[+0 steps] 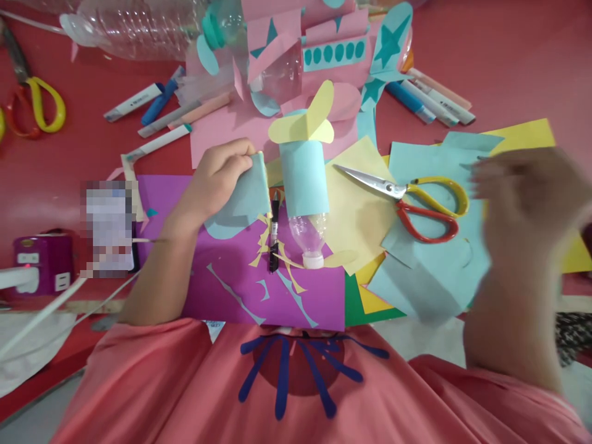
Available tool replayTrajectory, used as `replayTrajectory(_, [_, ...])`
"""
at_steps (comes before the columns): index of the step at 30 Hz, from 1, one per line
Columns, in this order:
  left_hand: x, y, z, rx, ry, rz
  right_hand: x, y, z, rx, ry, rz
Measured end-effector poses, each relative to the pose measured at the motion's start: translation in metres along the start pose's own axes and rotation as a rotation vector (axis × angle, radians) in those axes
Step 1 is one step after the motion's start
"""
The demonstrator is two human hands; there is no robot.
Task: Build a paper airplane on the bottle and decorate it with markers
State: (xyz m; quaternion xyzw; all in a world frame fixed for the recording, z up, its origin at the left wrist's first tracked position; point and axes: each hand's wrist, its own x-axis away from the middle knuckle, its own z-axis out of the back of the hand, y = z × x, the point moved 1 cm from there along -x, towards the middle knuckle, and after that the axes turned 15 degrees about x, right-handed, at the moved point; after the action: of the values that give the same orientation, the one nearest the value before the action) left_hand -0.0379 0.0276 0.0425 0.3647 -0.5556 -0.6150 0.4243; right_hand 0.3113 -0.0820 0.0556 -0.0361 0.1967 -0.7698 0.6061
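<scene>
Blue paper (247,191) is positioned left of the bottle (304,179), above the purple sheet (208,305). Left hand (224,172): thumb and fingers pinch the paper's far end. Right hand (531,191): at right, blurred; finger state indeterminable. Scissors (401,192) lie between bottle and right hand.

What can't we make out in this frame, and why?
- Head view, motion blur: whether the right hand holds anything.
- Head view, hidden by blue paper: any fingers of the left hand beneath it.
- Head view, pixelated: text on the phone.
- Head view, cut by left edge: blade tips of the upper-left scissors.
</scene>
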Motion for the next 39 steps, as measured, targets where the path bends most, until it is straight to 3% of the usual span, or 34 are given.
replayTrajectory(3, [0.0, 0.0, -0.001, -0.058, -0.046, 0.003, 0.006, -0.068, -0.035, -0.309, -0.178, 0.299])
replayTrajectory(5, [0.001, -0.001, 0.0, -0.085, -0.055, 0.023, 0.008, -0.091, -0.06, -0.456, -0.341, 0.249])
replayTrajectory(7, [0.003, -0.003, 0.001, -0.098, -0.057, 0.047, 0.006, -0.1, -0.08, -0.562, -0.462, 0.156])
replayTrajectory(11, [0.005, -0.005, 0.003, -0.038, -0.105, 0.07, -0.005, -0.103, -0.098, -0.659, -0.574, 0.086])
replayTrajectory(17, [0.007, -0.011, 0.001, 0.146, -0.181, 0.135, -0.014, -0.116, -0.097, -0.729, -0.721, 0.088])
replayTrajectory(26, [0.01, -0.007, -0.019, 0.107, -0.266, 0.181, -0.012, -0.094, -0.086, -0.725, -0.719, -0.06])
replayTrajectory(32, [0.006, -0.009, -0.014, -0.067, -0.231, 0.115, -0.007, -0.087, -0.089, -0.708, -0.6, -0.052])
replayTrajectory(39, [-0.004, -0.009, -0.016, -0.073, -0.22, 0.094, -0.007, -0.086, -0.091, -0.759, -0.646, -0.029])
